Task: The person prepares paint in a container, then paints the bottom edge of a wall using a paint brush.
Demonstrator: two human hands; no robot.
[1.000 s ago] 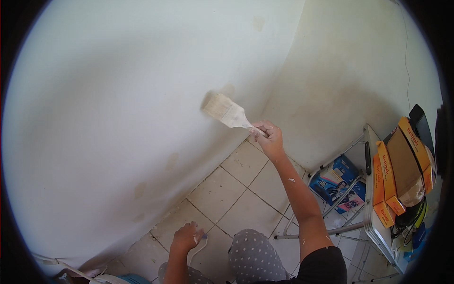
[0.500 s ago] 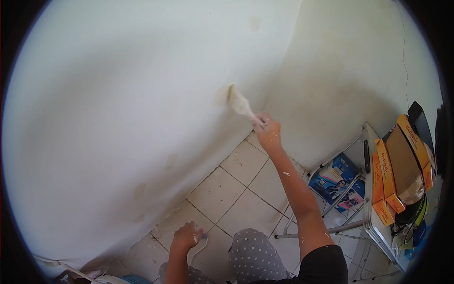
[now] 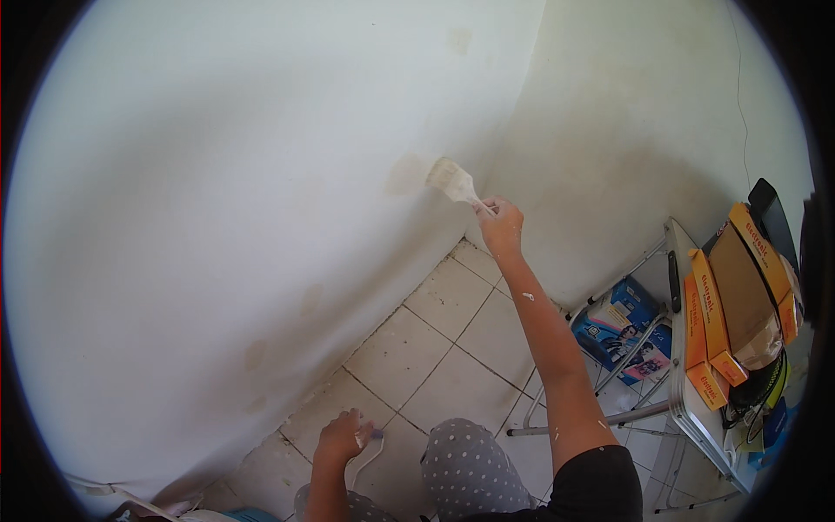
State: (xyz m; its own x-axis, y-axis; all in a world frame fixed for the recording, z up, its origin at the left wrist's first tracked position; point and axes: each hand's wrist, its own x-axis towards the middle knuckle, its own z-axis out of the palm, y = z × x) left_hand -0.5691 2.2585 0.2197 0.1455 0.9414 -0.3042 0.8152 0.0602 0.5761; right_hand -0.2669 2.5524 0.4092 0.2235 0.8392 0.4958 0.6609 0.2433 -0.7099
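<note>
My right hand (image 3: 502,226) is closed round the thin handle of a wide, pale paintbrush (image 3: 455,179). The brush tilts up and left, its bristle end close to the white wall (image 3: 217,183). A damp-looking beige patch (image 3: 405,175) shows on the wall just left of the bristles. Low over my knee, my left hand (image 3: 342,438) hangs with fingers loosely bent and apart, smeared with white, and no held thing shows in it. Beside its fingertips is a small purplish end piece (image 3: 377,433) with a thin white cord (image 3: 366,463) curving down from it.
Beige marks (image 3: 255,355) dot the lower wall. On the right stands a metal-legged folding table (image 3: 687,418) bearing orange boxes (image 3: 709,317) and cables. A blue printed box (image 3: 622,326) sits beneath it. Light tiles (image 3: 448,383) cover the floor below the wall corner.
My right hand has shifted slightly up and right with the paintbrush, and its bristles have moved right off the beige patch. My left hand stays almost where it was.
</note>
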